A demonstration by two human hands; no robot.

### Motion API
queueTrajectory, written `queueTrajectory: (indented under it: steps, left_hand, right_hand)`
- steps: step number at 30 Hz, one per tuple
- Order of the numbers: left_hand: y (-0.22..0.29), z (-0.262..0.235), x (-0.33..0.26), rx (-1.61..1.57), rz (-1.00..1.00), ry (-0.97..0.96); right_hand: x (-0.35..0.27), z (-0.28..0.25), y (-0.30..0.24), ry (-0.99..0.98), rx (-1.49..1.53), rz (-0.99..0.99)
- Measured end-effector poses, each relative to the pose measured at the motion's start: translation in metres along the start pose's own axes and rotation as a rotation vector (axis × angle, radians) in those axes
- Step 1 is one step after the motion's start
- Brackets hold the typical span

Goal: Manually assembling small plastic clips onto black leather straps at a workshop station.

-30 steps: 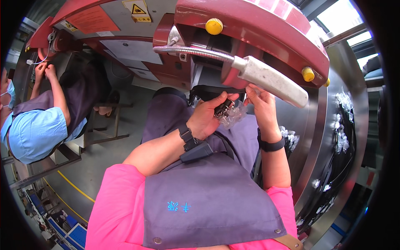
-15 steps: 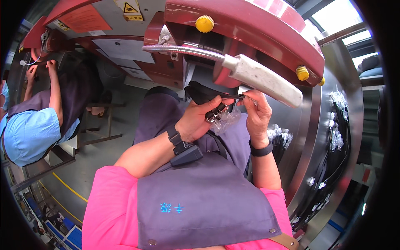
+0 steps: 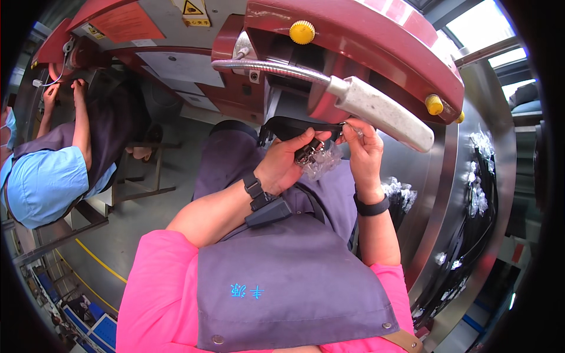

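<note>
A black strap (image 3: 286, 126), dark and leather-like, stretches between my two hands just under the red machine. My left hand (image 3: 279, 162) is closed round it, with the thumb on top. A metal buckle (image 3: 308, 152) and crinkled clear plastic wrap (image 3: 323, 162) hang beside the left fingers. At the strap's right end, the thumb and fingers of my right hand (image 3: 364, 152) pinch it. Above the right hand slants a pale handle-like block (image 3: 385, 113) on a metal-sheathed cable. The strap's far edge lies close to the machine's wheel (image 3: 325, 103), and I cannot tell whether they touch.
The red machine housing (image 3: 359, 44) with yellow knobs (image 3: 302, 32) overhangs my hands. Bundles of black straps with plastic-wrapped ends (image 3: 478, 194) lie in a metal trough at the right; more wrapped ends (image 3: 399, 195) are nearer. Another person in blue (image 3: 53, 185) works at the left.
The whole view has shifted slightly. The strap now looks straighter and more level between my hands, and the buckle sits a little more to the right. Both hands keep their hold.
</note>
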State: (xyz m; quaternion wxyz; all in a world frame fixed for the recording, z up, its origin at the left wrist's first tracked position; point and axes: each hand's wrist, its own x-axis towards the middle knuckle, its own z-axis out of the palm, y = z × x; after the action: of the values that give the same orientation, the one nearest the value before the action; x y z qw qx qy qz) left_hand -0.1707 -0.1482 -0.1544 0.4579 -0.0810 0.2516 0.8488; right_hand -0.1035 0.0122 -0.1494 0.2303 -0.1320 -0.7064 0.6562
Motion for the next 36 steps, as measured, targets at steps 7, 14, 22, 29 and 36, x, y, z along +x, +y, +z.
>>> queueTrajectory:
  steps: [7, 14, 22, 29, 36]
  left_hand:
    - [0.001, 0.001, 0.000, -0.017, -0.011, 0.016]
    - [-0.004, 0.006, 0.003, -0.004, 0.006, -0.028]
    - [0.000, 0.016, -0.017, 0.033, -0.006, -0.083]
    - [-0.003, 0.010, -0.014, 0.101, -0.151, 0.082]
    - [-0.017, 0.010, -0.017, 0.144, -0.303, 0.109]
  right_hand:
    - [0.001, -0.002, 0.006, 0.010, 0.025, 0.043]
    - [-0.003, -0.007, -0.002, 0.057, -0.085, -0.073]
    - [-0.022, -0.022, -0.022, -0.005, -0.334, -0.356]
    - [-0.036, -0.007, -0.046, -0.074, -0.298, -0.339]
    - [-0.034, -0.002, -0.028, 0.142, -0.004, 0.113]
